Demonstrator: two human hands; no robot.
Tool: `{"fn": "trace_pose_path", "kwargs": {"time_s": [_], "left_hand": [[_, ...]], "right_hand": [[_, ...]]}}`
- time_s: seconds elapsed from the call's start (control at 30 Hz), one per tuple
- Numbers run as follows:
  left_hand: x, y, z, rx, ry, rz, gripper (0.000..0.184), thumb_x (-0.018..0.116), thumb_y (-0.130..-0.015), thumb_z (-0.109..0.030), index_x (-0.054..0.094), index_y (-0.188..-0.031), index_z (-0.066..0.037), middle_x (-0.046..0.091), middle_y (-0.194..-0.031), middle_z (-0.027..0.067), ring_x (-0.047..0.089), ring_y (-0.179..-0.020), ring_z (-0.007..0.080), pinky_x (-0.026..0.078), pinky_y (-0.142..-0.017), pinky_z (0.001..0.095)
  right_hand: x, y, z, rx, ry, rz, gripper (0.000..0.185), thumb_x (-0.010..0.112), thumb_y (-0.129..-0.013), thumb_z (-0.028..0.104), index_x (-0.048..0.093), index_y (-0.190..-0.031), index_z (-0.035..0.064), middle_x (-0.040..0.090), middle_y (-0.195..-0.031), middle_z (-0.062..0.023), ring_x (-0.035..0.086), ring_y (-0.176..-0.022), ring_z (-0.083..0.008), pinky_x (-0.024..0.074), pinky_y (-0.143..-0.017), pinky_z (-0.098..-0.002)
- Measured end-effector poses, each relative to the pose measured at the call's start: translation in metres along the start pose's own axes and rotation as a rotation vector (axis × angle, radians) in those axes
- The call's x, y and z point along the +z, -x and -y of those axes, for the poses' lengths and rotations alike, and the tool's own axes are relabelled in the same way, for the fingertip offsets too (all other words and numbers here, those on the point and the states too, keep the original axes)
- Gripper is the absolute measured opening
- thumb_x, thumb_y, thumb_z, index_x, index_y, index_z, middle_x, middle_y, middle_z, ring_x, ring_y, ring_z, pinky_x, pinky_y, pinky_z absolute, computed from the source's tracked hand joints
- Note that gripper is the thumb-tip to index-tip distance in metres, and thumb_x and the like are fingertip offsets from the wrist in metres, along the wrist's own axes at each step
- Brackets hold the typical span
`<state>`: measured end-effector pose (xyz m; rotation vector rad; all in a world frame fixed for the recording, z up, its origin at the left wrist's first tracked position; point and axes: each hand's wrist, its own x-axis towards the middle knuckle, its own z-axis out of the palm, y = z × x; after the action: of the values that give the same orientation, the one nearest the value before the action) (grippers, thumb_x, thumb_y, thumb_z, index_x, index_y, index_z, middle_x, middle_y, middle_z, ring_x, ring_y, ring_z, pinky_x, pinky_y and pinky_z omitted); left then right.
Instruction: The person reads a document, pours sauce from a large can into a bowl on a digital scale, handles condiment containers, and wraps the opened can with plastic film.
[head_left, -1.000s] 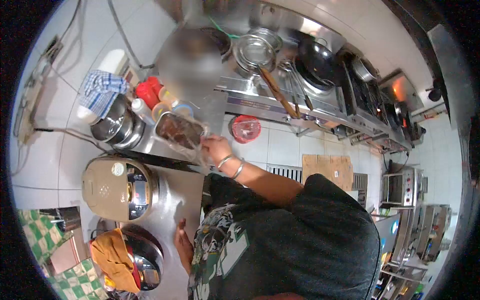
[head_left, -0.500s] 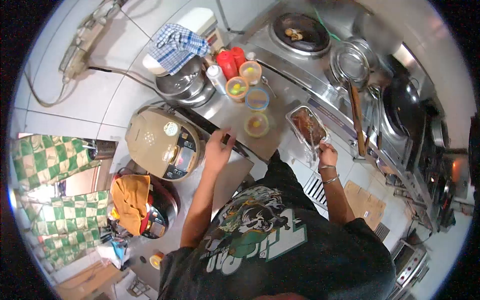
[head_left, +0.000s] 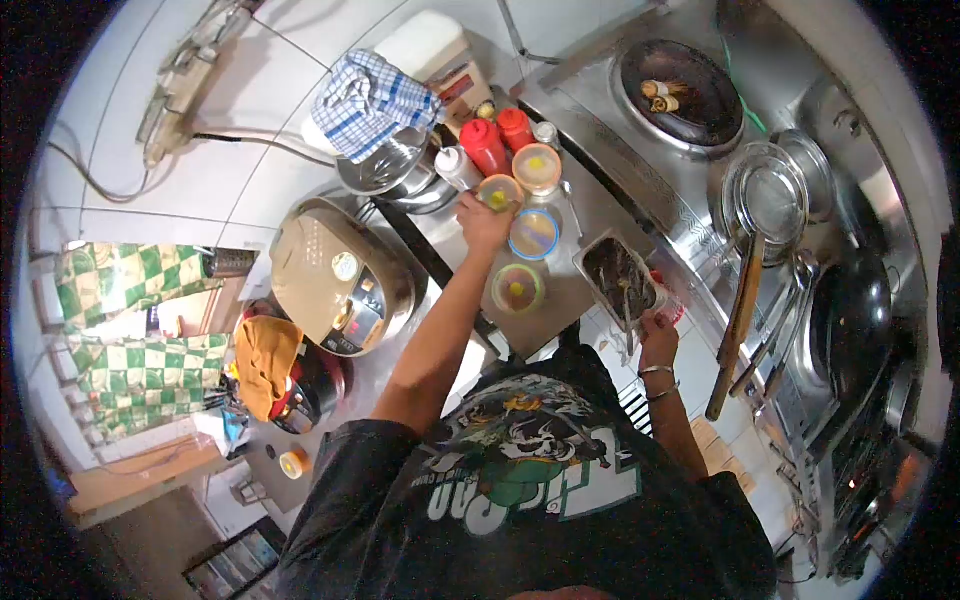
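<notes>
fingers (head_left: 509, 214) of the left hand (head_left: 485, 222), half-open, touch an orange-rimmed tub (head_left: 499, 191)

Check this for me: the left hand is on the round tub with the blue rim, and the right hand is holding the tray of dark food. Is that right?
Not quite. The head view shows the left hand on a tub with an orange rim, not the blue one. The right hand is holding the tray of dark food.
</notes>
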<state>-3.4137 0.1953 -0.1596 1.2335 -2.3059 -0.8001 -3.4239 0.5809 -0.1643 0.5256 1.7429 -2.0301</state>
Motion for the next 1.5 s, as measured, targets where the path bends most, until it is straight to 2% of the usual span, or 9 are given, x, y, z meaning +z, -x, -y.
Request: {"fn": "trace_pose_path", "kwargs": {"time_s": [0.5,0.7,0.83,0.97,1.1,1.17,1.3,1.37,1.5], "left_hand": [[-0.007,0.006,-0.015,-0.235,-0.209,0.013,0.100,0.083,-0.063,-0.052,0.035,-0.133,0.000,0.045,-0.129,0.0241,0.044,-0.126,0.0422,0.046,-0.099,0.0537],[-0.040,0.012,0.037,-0.214,-0.381,-0.176,0.091,0.082,-0.059,-0.054,0.042,-0.122,-0.001,0.056,-0.116,0.0232,0.057,-0.110,0.0422,0.050,-0.093,0.0525],[-0.068,0.007,0.049,-0.206,-0.241,-0.196,0.089,0.082,-0.059,-0.055,0.044,-0.118,0.000,0.058,-0.111,0.0234,0.059,-0.106,0.0436,0.049,-0.094,0.0511],[-0.061,0.005,0.051,0.048,-0.565,-0.400,0.096,0.083,-0.062,-0.056,0.045,-0.127,0.003,0.057,-0.116,0.0266,0.055,-0.110,0.0452,0.044,-0.098,0.0499],[-0.055,0.047,-0.025,0.356,-0.123,0.122,0.097,0.083,-0.069,-0.053,0.040,-0.137,0.001,0.046,-0.138,0.0242,0.046,-0.127,0.0418,0.038,-0.104,0.0549],[-0.036,0.068,-0.048,0.507,-0.296,0.067,0.104,0.085,-0.065,-0.052,0.036,-0.143,-0.003,0.044,-0.140,0.0209,0.045,-0.127,0.0406,0.037,-0.105,0.0556],[-0.016,0.067,-0.055,0.417,-0.403,0.187,0.107,0.086,-0.064,-0.053,0.035,-0.146,-0.007,0.047,-0.136,0.0197,0.049,-0.123,0.0405,0.038,-0.105,0.0531],[-0.019,0.058,-0.051,0.205,-0.409,0.407,0.109,0.087,-0.063,-0.051,0.033,-0.147,-0.007,0.047,-0.135,0.0200,0.048,-0.126,0.0404,0.037,-0.107,0.0537],[-0.042,0.051,-0.018,0.163,-0.407,0.342,0.108,0.088,-0.061,-0.047,0.034,-0.144,-0.004,0.049,-0.132,0.0212,0.049,-0.124,0.0410,0.041,-0.104,0.0530]], "right_hand": [[0.004,-0.027,0.005,-0.020,0.097,0.123,0.010,0.069,-0.095,0.012,0.066,-0.090,0.0041,0.059,-0.077,0.0015,0.046,-0.065,-0.0085,0.0355,-0.059,-0.0266],[-0.001,-0.039,-0.002,0.000,0.149,0.173,0.013,0.068,-0.096,0.016,0.067,-0.091,0.0037,0.060,-0.076,0.0024,0.048,-0.065,-0.0083,0.0369,-0.059,-0.0263],[0.001,-0.039,-0.002,-0.016,0.092,0.168,0.015,0.067,-0.097,0.016,0.067,-0.096,0.0017,0.065,-0.086,-0.0019,0.056,-0.076,-0.0110,0.0447,-0.071,-0.0290],[0.001,-0.045,-0.003,0.001,0.114,0.208,0.030,0.069,-0.093,0.018,0.065,-0.114,-0.0031,0.067,-0.110,-0.0081,0.060,-0.096,-0.0191,0.0502,-0.084,-0.0335],[0.003,-0.047,-0.002,-0.137,0.237,0.254,0.027,0.069,-0.094,0.018,0.066,-0.111,-0.0030,0.067,-0.103,-0.0059,0.060,-0.091,-0.0168,0.0510,-0.079,-0.0320],[0.011,-0.043,0.007,-0.059,0.078,0.203,0.023,0.070,-0.095,0.019,0.068,-0.105,-0.0018,0.067,-0.095,-0.0041,0.060,-0.084,-0.0140,0.0511,-0.072,-0.0304],[0.010,-0.049,0.011,-0.094,0.188,0.204,0.020,0.070,-0.095,0.019,0.067,-0.099,-0.0006,0.066,-0.092,-0.0034,0.059,-0.079,-0.0119,0.0502,-0.067,-0.0293],[0.017,-0.042,0.021,-0.038,0.179,0.184,0.016,0.067,-0.097,0.015,0.068,-0.090,0.0006,0.063,-0.086,-0.0010,0.054,-0.080,-0.0108,0.0452,-0.074,-0.0285],[0.002,-0.073,-0.024,-0.008,0.153,0.226,0.017,0.067,-0.097,0.015,0.068,-0.092,-0.0011,0.064,-0.087,-0.0026,0.055,-0.081,-0.0117,0.0457,-0.074,-0.0289]]}}
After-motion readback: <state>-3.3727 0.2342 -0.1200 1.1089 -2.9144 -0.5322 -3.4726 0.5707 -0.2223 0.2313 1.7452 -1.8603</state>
